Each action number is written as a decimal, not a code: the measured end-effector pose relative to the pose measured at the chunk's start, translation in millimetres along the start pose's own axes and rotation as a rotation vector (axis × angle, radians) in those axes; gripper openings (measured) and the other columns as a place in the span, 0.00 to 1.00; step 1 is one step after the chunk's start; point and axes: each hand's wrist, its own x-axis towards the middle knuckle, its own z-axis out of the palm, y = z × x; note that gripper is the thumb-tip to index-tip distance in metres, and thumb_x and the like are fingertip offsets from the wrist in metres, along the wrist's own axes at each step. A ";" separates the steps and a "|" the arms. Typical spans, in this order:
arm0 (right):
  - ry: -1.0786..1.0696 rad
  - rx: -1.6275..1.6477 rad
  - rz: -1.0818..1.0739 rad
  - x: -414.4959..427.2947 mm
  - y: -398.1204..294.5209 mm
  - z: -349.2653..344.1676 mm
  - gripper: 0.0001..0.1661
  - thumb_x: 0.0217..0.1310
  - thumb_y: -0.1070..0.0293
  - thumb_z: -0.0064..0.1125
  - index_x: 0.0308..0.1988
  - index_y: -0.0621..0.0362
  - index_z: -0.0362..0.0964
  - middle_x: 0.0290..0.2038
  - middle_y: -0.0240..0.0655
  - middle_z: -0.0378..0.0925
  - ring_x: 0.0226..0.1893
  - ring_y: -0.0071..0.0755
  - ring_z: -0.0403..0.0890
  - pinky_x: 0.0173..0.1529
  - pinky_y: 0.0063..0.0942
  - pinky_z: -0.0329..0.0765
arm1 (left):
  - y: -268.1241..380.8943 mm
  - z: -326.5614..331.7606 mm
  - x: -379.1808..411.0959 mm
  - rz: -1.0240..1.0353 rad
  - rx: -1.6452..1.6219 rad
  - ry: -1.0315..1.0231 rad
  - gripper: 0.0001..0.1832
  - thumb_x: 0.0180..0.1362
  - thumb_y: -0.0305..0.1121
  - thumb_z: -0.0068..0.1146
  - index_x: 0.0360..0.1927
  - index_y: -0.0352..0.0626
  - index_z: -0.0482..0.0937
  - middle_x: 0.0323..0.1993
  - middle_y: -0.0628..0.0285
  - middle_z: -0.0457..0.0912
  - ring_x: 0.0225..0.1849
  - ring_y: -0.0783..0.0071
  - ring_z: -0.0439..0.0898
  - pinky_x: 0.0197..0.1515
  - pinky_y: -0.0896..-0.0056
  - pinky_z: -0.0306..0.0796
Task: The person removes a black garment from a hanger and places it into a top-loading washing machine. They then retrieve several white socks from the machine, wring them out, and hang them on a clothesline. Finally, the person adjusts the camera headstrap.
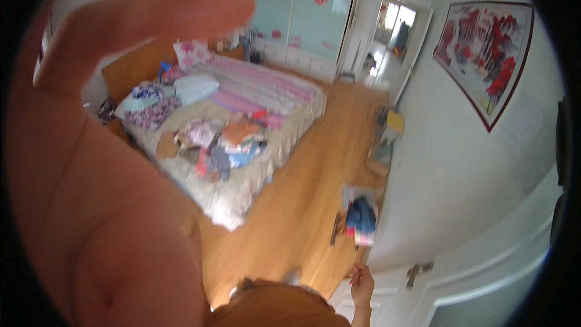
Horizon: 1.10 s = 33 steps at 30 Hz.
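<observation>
My left hand point(113, 181) is raised very close to the camera and fills the left side of the view. One finger stretches across the top left, apart from the rest of the hand, and nothing shows in its grasp. Low on the right, my right hand point(361, 284) hangs beside my brown top point(277, 306) with loosely bent fingers and no object visible in it. Nearest to it are a white door with a metal handle point(418, 274) and a low stand bearing dark blue folded clothing point(361, 215). A bed lies ahead, with a heap of mixed clothes point(218, 145) on its near half.
Striped bedding point(268, 86), a flowered pillow point(193, 53) and more fabric point(152, 104) cover the bed. Wooden flooring point(299, 190) runs between bed and wall. Boxes point(391, 127) line the wall under a hanging picture point(490, 54). A sliding-door wardrobe point(299, 18) and an open doorway point(390, 41) stand behind.
</observation>
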 end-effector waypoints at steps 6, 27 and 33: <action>-0.120 0.073 -0.158 184.3 -23.5 14.5 0.11 0.74 0.68 0.50 0.50 0.58 0.73 0.32 0.38 0.83 0.25 0.30 0.83 0.32 0.28 0.79 | -91.5 36.6 -10.3 0.067 0.037 -0.048 0.26 0.73 0.42 0.47 0.67 0.35 0.64 0.55 0.49 0.77 0.47 0.66 0.79 0.47 0.63 0.78; -0.389 -0.697 0.186 425.4 215.3 75.2 0.16 0.73 0.55 0.50 0.47 0.52 0.79 0.41 0.43 0.85 0.39 0.47 0.85 0.43 0.40 0.80 | -535.1 92.2 -125.4 0.009 -0.181 -0.041 0.24 0.73 0.42 0.45 0.64 0.36 0.68 0.49 0.52 0.81 0.46 0.65 0.81 0.48 0.63 0.77; -0.344 -0.358 0.644 489.8 220.4 94.8 0.20 0.73 0.51 0.50 0.47 0.53 0.79 0.42 0.44 0.84 0.38 0.46 0.84 0.44 0.39 0.80 | -690.1 127.3 -199.3 -0.312 -0.265 -0.028 0.23 0.74 0.42 0.45 0.63 0.36 0.69 0.47 0.52 0.82 0.45 0.64 0.82 0.49 0.63 0.77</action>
